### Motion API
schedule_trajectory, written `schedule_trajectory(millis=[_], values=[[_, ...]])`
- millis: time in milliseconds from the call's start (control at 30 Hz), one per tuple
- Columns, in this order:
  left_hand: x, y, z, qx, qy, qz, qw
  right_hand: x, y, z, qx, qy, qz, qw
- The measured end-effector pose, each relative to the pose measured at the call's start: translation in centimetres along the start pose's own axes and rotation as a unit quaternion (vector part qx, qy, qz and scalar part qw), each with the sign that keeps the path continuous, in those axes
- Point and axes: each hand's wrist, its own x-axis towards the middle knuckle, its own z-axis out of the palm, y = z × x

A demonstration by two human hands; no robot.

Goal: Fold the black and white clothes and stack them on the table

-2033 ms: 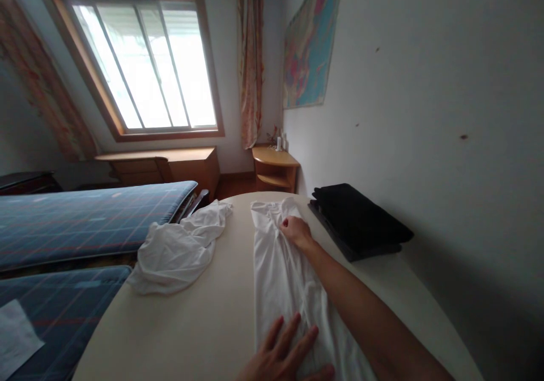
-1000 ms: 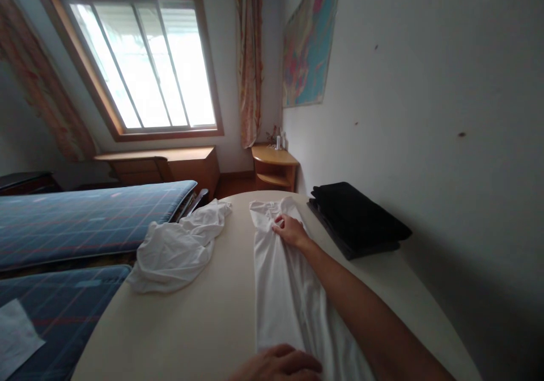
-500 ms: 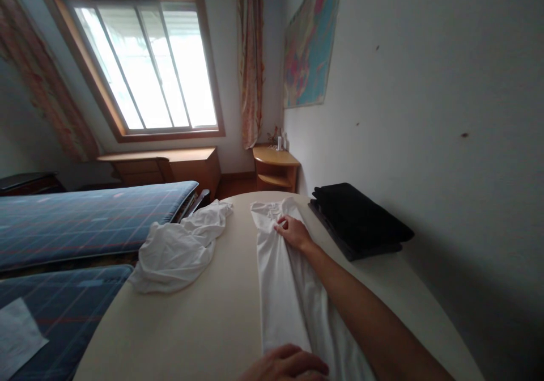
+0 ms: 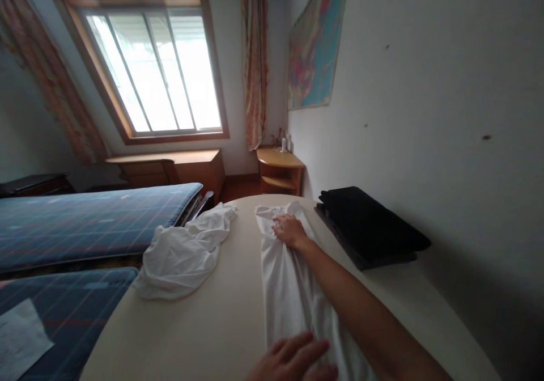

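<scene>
A white garment (image 4: 278,290), folded into a long narrow strip, lies lengthwise on the pale round table (image 4: 225,318); its exact kind I cannot make out. At its far end, just short of the gathered edge, my right hand (image 4: 291,232) rests on the cloth with its fingers stretched out. My left hand (image 4: 293,361) is over the near part of the garment at the bottom of the view, fingers apart and partly cut off by the frame. To the left, a second white cloth (image 4: 182,262) lies crumpled at the table's edge.
A stack of folded black cloth (image 4: 374,222) sits on the table's right side, close to the wall. Left of the table are blue plaid mattresses (image 4: 106,216), with a white paper (image 4: 23,335) on the nearer one. A small wooden corner shelf (image 4: 280,159) stands beyond.
My right hand has gone from pinching the cloth to lying flatter on it. My left hand's fingers have spread and lifted a little. The whole view has shifted slightly.
</scene>
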Motion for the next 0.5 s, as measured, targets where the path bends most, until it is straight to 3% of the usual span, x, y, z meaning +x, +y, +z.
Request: schedule_trajectory(millis=[167,333,500], values=[[-0.7,-3.7,-0.8,0.026,-0.004,-0.09,0.996,3.5,-0.7,1.1,-0.012,-0.032,0.021,0.999],[-1.8,-3.6,1.1,0.069,-0.038,-0.105,0.991,5.6,-1.2,2.2,-0.016,-0.022,0.037,0.999],[-1.8,-3.2,1.3,0.066,-0.038,-0.109,0.991,5.2,-1.4,2.5,-0.031,0.02,0.064,0.997]])
